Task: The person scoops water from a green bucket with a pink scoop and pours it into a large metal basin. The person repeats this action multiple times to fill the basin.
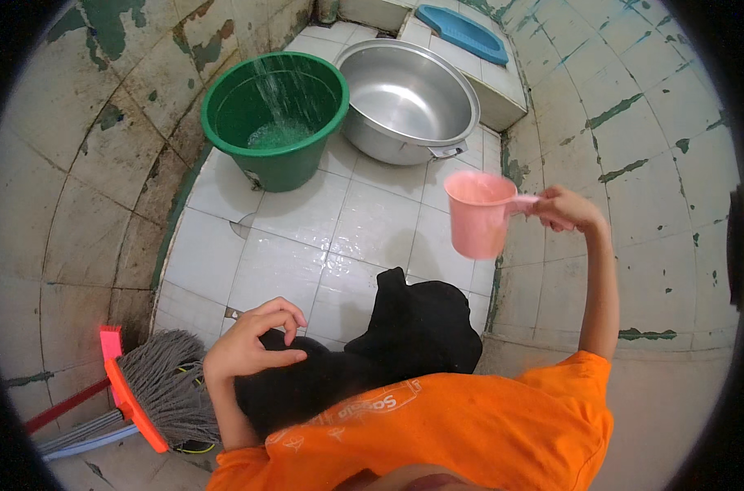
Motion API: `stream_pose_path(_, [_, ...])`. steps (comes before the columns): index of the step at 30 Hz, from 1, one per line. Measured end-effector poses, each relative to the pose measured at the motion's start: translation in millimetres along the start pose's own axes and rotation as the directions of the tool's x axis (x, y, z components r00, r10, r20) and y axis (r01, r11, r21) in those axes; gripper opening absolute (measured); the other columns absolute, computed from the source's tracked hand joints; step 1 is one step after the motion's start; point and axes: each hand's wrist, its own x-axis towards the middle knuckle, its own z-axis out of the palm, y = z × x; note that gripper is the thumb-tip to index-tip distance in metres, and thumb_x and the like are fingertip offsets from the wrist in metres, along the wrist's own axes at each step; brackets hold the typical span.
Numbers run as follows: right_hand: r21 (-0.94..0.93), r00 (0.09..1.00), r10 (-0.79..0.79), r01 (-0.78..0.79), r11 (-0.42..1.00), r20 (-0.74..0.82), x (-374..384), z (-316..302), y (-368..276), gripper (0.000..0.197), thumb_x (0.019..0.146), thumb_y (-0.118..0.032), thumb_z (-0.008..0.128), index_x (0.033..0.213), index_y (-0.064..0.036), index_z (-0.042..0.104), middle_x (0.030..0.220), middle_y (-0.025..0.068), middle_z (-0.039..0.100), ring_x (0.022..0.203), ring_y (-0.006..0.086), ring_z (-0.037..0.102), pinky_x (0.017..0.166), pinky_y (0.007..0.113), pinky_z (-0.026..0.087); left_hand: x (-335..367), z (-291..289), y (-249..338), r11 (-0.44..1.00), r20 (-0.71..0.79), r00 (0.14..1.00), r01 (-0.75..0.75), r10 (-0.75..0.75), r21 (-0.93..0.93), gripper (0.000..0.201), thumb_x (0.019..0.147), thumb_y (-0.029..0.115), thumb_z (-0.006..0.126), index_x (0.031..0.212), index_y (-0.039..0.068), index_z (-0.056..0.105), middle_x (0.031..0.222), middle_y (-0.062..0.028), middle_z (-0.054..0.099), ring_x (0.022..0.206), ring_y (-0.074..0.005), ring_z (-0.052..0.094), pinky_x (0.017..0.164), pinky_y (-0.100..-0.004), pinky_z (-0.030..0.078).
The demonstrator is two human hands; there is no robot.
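Observation:
My right hand [562, 208] is closed round the handle of a pink plastic dipper [478, 219], held upright above the tiled floor at the right. Whether water is in the dipper I cannot tell. My left hand [253, 342] hovers over my black-clothed leg with its fingers curved and apart, holding nothing. Beyond it stands a green bucket [286, 168], with water streaming down into it and foaming inside. Beside the bucket, a wide silver metal basin [405, 98] rests on the floor, and no water shows in it.
A grey string mop [163, 385] with an orange head leans at the lower left, beside a red brush [110, 344]. A blue tray-like thing [462, 34] lies on the tiled ledge [503, 88] at the back. The white floor tiles [294, 225] look wet. Peeling tiled walls close in both sides.

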Motion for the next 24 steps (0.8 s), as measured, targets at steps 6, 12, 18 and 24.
stream_pose_path(6, [-0.036,0.77,0.555,-0.575,0.817,0.315,137.5,-12.8,135.8,0.021,0.079,-0.021,0.054,0.07,-0.003,0.061,0.057,0.007,0.054,0.04,0.0148,0.047,0.039,0.027,0.04,10.7,-5.5,-6.3,1.0,0.013,1.0,0.007,-0.007,-0.023,0.026,0.065,0.009,0.072,0.067,0.006,0.046,0.094,-0.0041,0.053,0.089,-0.0166,0.052,0.08,-0.0265,0.039])
stream_pose_path(12, [-0.088,0.525,0.85,-0.845,0.527,0.048,272.5,-79.5,224.6,0.027,0.082,-0.023,0.048,0.076,0.0001,0.059,0.064,0.0138,0.058,0.047,0.0217,0.051,0.049,0.034,0.045,4.4,-13.0,-4.8,0.999,-0.028,0.999,0.033,-0.034,-0.023,0.026,0.063,0.009,0.073,0.067,0.006,0.047,0.093,-0.0046,0.053,0.09,-0.0173,0.053,0.08,-0.0268,0.04])
stream_pose_path(18, [-0.044,0.419,0.907,-0.906,0.42,0.046,288.3,-129.0,203.9,0.024,0.078,-0.024,0.049,0.073,-0.0024,0.059,0.063,0.0092,0.056,0.053,0.0181,0.053,0.047,0.03,0.042,2.6,-10.9,-6.6,0.996,-0.045,0.997,0.065,-0.068,-0.055,0.027,0.062,0.009,0.074,0.066,0.006,0.047,0.094,-0.0049,0.054,0.089,-0.0176,0.053,0.079,-0.0268,0.04])
stream_pose_path(24, [-0.003,0.781,0.624,-0.624,0.781,0.032,222.1,-127.8,191.2,0.022,0.082,-0.026,0.049,0.083,-0.0059,0.058,0.061,0.0068,0.052,0.041,0.0096,0.04,0.035,0.023,0.033,10.6,-7.6,-6.7,0.996,-0.019,0.998,0.052,-0.053,-0.068,0.028,0.06,0.011,0.075,0.065,0.008,0.048,0.094,-0.0064,0.054,0.09,-0.0204,0.053,0.08,-0.0312,0.04])
